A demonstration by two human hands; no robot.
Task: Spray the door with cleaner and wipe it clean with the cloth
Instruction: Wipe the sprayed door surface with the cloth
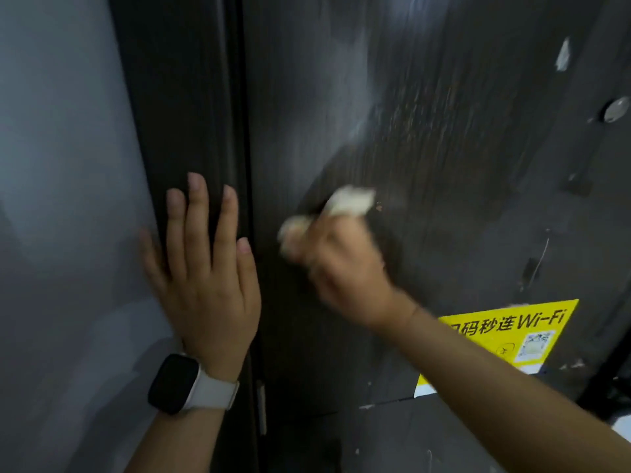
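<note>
Dark brown wood-grain door (426,131) fills the centre and right of the head view. Pale smeared film runs across its upper half.

Right hand (341,268) is blurred. Its grip is curled round a crumpled whitish cloth (348,201), holding it against the door face at mid-height. Cloth pokes out above and left of the knuckles.

Left hand (205,274) lies flat with straight, spread fingers, grip apart and holding nothing. The palm straddles the dark door frame (177,114) and the edge of the grey wall (61,199). A smartwatch with black face and white strap (184,384) sits on that wrist.

Around the wipe zone:
- Yellow Wi-Fi sticker with a QR code (512,336) is on the door, lower right, partly behind the right forearm.
- A round silver fitting (616,110) sits near the right edge; what it is I can't tell.
- White torn-paper scrap (563,54) at upper right, with smaller residue flecks and scuffs down the right side.
- Small metal plate (261,404) sits in the frame gap, low down.

Edges: the vertical seam between door and frame runs just right of the left hand's fingers. Open door surface lies above and right of the cloth. The sticker bounds it below.
</note>
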